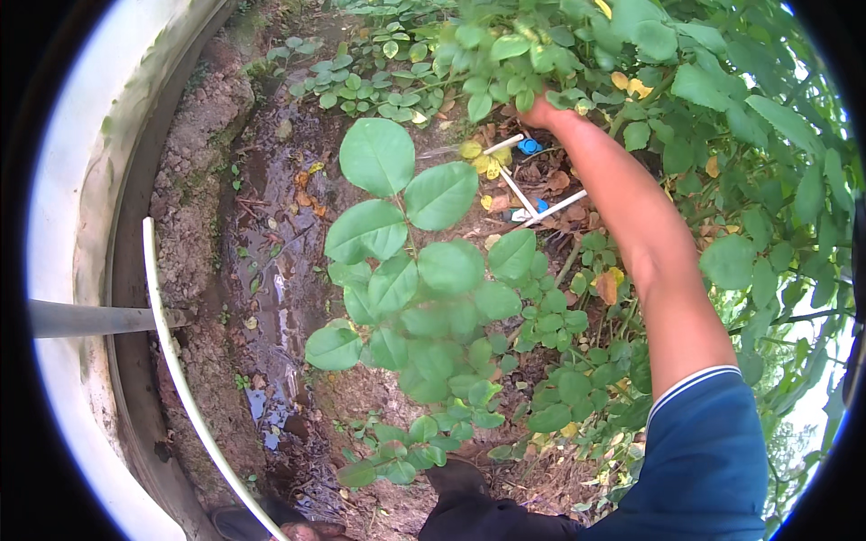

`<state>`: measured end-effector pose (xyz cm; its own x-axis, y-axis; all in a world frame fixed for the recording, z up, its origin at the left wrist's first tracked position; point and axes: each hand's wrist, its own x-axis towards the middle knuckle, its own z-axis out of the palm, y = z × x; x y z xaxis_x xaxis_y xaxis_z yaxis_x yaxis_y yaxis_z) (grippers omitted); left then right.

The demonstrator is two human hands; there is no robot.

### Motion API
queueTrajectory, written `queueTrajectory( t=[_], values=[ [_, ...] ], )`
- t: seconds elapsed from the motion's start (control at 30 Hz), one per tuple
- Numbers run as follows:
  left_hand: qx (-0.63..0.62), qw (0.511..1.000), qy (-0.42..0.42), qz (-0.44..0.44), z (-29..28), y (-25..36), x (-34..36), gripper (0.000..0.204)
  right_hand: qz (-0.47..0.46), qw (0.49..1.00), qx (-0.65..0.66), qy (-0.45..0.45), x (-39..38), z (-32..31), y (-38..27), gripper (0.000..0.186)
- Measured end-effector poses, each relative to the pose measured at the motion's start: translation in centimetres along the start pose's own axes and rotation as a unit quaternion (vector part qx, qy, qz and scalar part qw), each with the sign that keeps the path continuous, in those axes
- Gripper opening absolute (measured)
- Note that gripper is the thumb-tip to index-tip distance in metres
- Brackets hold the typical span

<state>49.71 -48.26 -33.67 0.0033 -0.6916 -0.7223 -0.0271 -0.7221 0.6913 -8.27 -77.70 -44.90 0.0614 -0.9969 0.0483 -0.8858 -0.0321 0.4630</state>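
My right arm reaches in from the lower right, and my right hand (534, 110) is among rose-like leaves (505, 50) at the top, its fingers hidden. Just below it lie white pipe pieces (518, 189) and blue fittings (529, 145) on dead leaves. A long curved white pipe (171, 352) runs down the left to the bottom edge. A small patch of skin shows by its lower end; I cannot tell whether it is my left hand or a foot.
A pale curved wall (77, 225) with a grey post (86, 318) borders a muddy, wet channel (271, 298). Leafy branches (388, 270) hang over the middle, and dense foliage (740, 225) fills the right. Dark shoes (456, 482) and trousers show at the bottom.
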Motion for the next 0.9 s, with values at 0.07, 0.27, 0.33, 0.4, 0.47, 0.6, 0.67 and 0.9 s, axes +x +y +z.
queueTrajectory(
  t=[0.07, 0.27, 0.33, 0.4, 0.47, 0.6, 0.67, 0.9],
  values=[
    [0.002, 1.000, -0.005, -0.001, -0.1, 0.1, 0.0, 0.031, 0.069, 0.997, 0.035, -0.026, 0.9, -0.9, 1.4, 0.024],
    [0.007, 1.000, -0.030, 0.004, 0.4, 0.0, 0.4, 0.033, 0.150, 0.985, 0.078, 0.044, 2.9, -1.4, 2.1, 0.030],
    [0.005, 0.999, -0.032, 0.000, 0.6, 0.0, 0.5, 0.033, 0.194, 0.976, 0.091, 0.029, 3.5, -1.2, 2.3, 0.030],
    [0.003, 1.000, -0.029, -0.001, 0.8, 0.2, 0.4, 0.032, 0.195, 0.975, 0.104, 0.031, 3.7, -0.8, 2.2, 0.032],
    [0.000, 1.000, -0.030, 0.001, 0.9, 0.4, 0.4, 0.032, 0.224, 0.960, 0.155, 0.064, 3.3, -0.4, 1.7, 0.031],
    [-0.004, 1.000, -0.029, 0.007, 1.0, 0.7, 0.3, 0.031, 0.060, 0.997, 0.054, -0.005, 1.3, -0.8, 0.1, 0.025],
    [-0.007, 1.000, -0.029, 0.004, 1.0, 0.7, 0.2, 0.031, 0.022, 0.994, 0.093, -0.045, 0.2, -1.5, -0.8, 0.027],
    [-0.010, 1.000, -0.024, -0.002, 0.9, 0.5, -0.2, 0.033, 0.156, 0.965, 0.112, -0.180, -2.6, -2.5, -3.0, 0.040]
  ],
)
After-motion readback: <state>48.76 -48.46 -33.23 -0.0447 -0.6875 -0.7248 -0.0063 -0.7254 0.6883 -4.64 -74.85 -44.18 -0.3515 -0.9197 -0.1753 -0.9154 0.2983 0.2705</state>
